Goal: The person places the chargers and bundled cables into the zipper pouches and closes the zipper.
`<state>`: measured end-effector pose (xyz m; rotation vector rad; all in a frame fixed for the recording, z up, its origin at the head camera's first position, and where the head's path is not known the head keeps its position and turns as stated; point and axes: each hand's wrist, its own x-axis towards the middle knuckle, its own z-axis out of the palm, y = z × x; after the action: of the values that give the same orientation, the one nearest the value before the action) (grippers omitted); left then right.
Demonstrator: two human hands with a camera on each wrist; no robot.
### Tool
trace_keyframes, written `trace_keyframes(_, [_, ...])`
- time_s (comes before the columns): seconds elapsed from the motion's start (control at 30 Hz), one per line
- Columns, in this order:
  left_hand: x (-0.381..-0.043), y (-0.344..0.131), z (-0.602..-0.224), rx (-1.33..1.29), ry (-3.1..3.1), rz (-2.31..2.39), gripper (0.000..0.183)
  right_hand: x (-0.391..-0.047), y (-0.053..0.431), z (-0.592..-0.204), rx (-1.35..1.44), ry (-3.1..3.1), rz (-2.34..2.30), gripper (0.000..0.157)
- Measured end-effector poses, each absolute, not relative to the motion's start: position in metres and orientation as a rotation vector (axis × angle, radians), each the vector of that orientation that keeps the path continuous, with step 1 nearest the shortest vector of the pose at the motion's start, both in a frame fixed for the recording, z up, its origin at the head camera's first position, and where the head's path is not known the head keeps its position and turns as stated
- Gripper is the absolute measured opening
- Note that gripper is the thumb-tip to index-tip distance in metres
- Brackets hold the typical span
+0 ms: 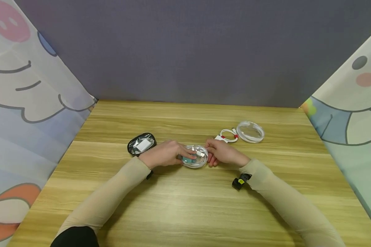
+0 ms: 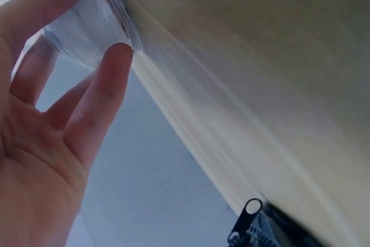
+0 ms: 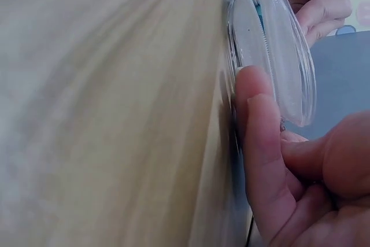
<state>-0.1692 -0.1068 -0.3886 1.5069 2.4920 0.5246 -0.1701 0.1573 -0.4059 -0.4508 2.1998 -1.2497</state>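
A clear oval zip pouch point(image 1: 194, 165) sits on the table between both hands. Through its top show a teal item point(image 1: 188, 159) and a white cable with a USB plug point(image 1: 201, 154). My left hand point(image 1: 164, 154) grips the pouch's left side, thumb and fingers spread round its edge. At the opposite end my right hand point(image 1: 223, 152) pinches the zipper pull point(image 3: 282, 126), of which just a small metal bit is visible. The white zipper point(image 3: 267, 56) runs along the pouch's side and looks closed in the right wrist view.
Left of the hands lies a black-edged oval pouch point(image 1: 141, 144) with a white item inside. Beyond the right hand are a white coiled cable point(image 1: 229, 138) with red ties and another clear round pouch point(image 1: 250, 132). A grey panel point(image 1: 198, 51) borders the wooden table point(image 1: 173, 212) at the back.
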Motion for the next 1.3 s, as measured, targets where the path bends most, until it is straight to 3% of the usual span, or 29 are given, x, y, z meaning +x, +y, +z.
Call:
trace_keyframes(0.83, [-0.17,-0.109,-0.384,1.47,2.52,0.528,0.048,-0.137,0.164,-0.405,-0.38,2.189,-1.295,0.014])
trace_keyframes(1.3, [-0.165,-0.108,-0.386,1.669,2.609,0.28,0.052,-0.154,0.163,-0.411,-0.4,2.35,-1.333,0.014])
